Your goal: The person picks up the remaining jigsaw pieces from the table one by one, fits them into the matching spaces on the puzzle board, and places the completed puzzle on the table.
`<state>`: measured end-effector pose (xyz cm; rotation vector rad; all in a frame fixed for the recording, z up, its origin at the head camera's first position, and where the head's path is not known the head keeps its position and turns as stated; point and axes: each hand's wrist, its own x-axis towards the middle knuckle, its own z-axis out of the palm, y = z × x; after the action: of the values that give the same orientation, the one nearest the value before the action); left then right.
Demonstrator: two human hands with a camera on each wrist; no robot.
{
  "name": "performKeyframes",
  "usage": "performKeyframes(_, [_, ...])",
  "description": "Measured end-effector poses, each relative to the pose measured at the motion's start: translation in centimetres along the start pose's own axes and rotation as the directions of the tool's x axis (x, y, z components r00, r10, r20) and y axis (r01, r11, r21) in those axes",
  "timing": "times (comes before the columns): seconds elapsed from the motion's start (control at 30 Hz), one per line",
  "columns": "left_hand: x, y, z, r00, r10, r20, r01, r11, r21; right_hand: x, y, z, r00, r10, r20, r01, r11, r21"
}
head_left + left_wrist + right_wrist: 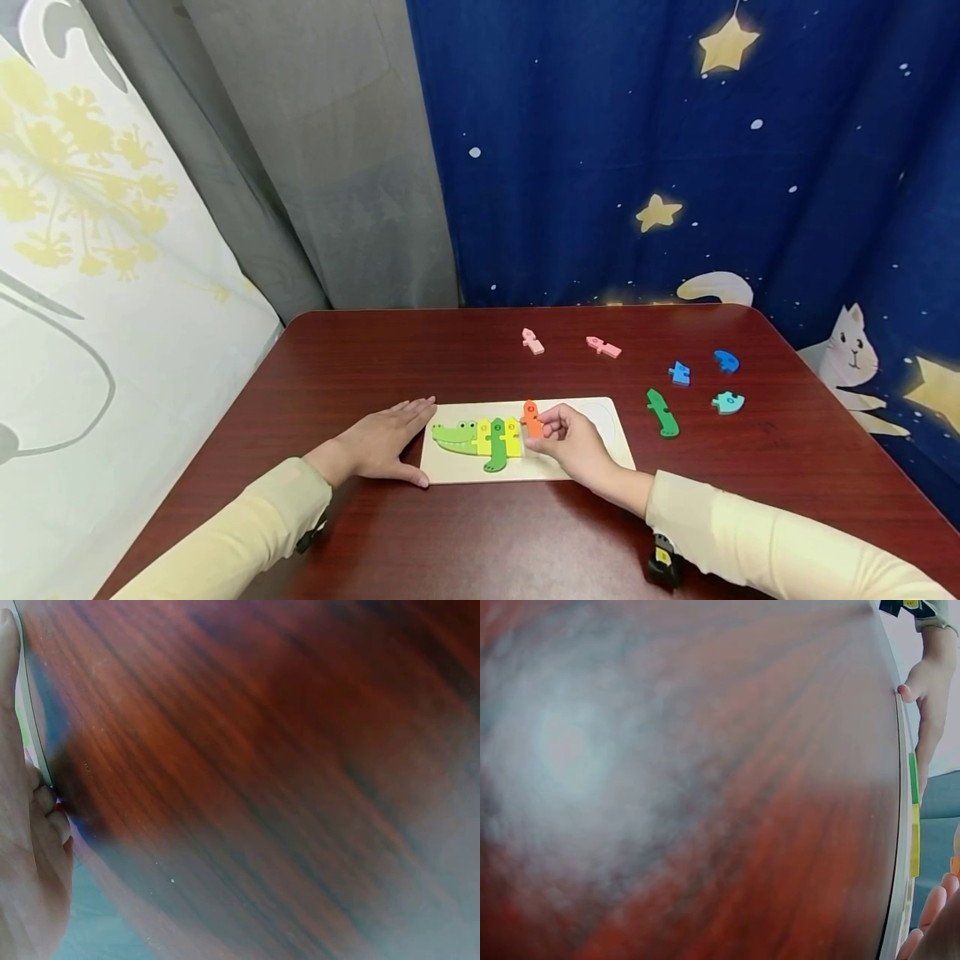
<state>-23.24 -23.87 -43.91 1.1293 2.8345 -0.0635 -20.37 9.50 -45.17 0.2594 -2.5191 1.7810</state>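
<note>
A pale wooden puzzle board (543,469) lies on the table. On its left half sit a green crocodile head piece (452,439), two yellow pieces and a green leg piece (497,450). My right hand (579,447) pinches an orange puzzle piece (530,417) between thumb and fingers, close over the board just right of the yellow piece (513,437). My left hand (386,442) rests at the board's left edge, fingers extended and thumb spread by the near corner. In the right wrist view the board (898,825) shows edge-on, with the orange piece (955,866) partly cut off.
Loose puzzle pieces lie beyond and right of the board: a pink piece (532,342), another pink piece (603,347), a small blue piece (679,373), a curved blue piece (726,361), a teal piece (727,404) and a green piece (663,414). Curtains hang behind the dark red table (375,358).
</note>
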Motion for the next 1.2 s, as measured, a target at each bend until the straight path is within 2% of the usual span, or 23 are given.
performKeyframes(0.33, [-0.07, 0.04, -0.16, 1.000, 0.003, 0.000, -0.003, 1.000, -0.003, -0.27, -0.18, 0.19, 0.999, -0.001, 0.045, 0.000, 1.000, 0.021])
performKeyframes(0.6, [-0.11, 0.07, -0.18, 1.000, 0.004, 0.001, -0.004, 1.000, 0.006, -0.34, 0.07, 0.40, 0.998, 0.004, 0.056, -0.002, 0.999, -0.036])
performKeyframes(0.83, [-0.10, 0.12, -0.30, 1.000, 0.003, 0.010, -0.003, 1.000, 0.002, -0.31, 0.35, 0.50, 0.997, -0.029, 0.067, 0.035, 0.995, -0.089])
performKeyframes(1.2, [-0.05, 0.01, -0.26, 1.000, 0.005, 0.012, -0.005, 1.000, 0.004, -0.27, -0.03, 0.54, 0.996, -0.014, 0.089, 0.025, 0.992, -0.126])
